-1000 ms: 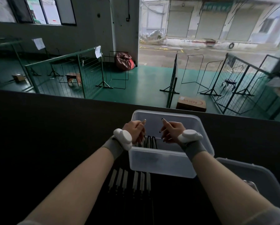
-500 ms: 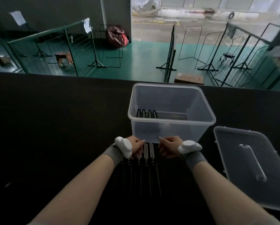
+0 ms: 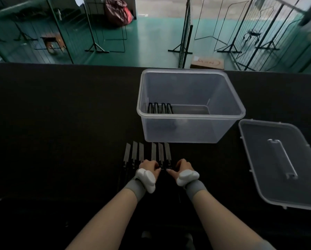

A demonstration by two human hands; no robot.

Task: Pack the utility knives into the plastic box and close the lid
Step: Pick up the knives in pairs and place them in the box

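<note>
A clear plastic box point(image 3: 190, 115) stands open on the black table, with several black utility knives point(image 3: 160, 108) lying in its left part. In front of the box, several more utility knives point(image 3: 134, 152) lie side by side, blades pointing at the box. My left hand point(image 3: 148, 166) and my right hand point(image 3: 184, 166) rest on the handle ends of the right-hand group in that row, fingers curled down over them and thumbs pointing toward each other. The handles under my hands are hidden. The clear lid point(image 3: 259, 150) lies flat to the right of the box.
The black table point(image 3: 61, 123) stretches far to the left. Beyond its far edge the floor lies lower, with metal racks and a cardboard box point(image 3: 207, 63).
My hands have come out of the box and back toward me, down onto the row of knives on the table. The camera has tilted downward.
</note>
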